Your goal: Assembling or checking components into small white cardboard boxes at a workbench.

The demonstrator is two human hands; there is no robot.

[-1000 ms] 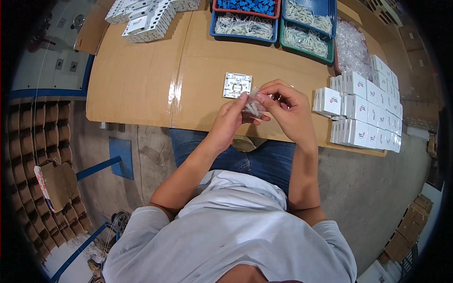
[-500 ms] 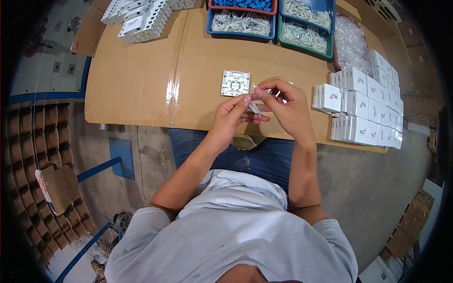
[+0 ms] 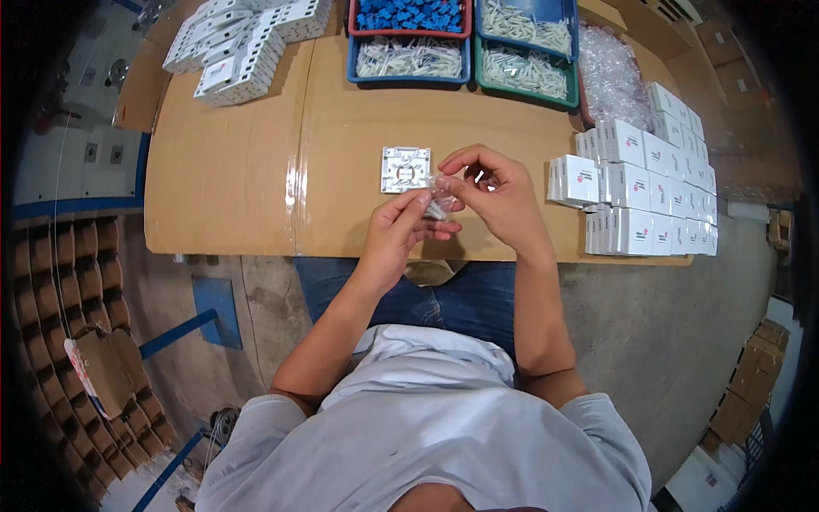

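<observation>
Between my hands, just above the near edge of the cardboard-covered table (image 3: 230, 179), is a small clear plastic bag (image 3: 439, 203) with whitish pieces inside. My left hand (image 3: 399, 229) pinches the bag's left side between thumb and fingers. The thumb and forefinger of my right hand (image 3: 495, 192) close on the bag's upper edge, with the other fingers curled. Right behind my hands lies a square white plastic housing (image 3: 405, 162), its inner side facing up and a round opening at its middle.
White boxes (image 3: 636, 188) are stacked at the right. More white housings (image 3: 243, 64) are piled at the far left. Along the back stand a red tray (image 3: 411, 32) of blue parts, blue trays (image 3: 409, 80) and a green tray (image 3: 529, 96) of pale plugs, and a heap of clear bags (image 3: 614, 81).
The view has shifted a little, so the table and trays sit differently in the picture. My hands still hold the small bag, its pale contents now lying between my fingers.
</observation>
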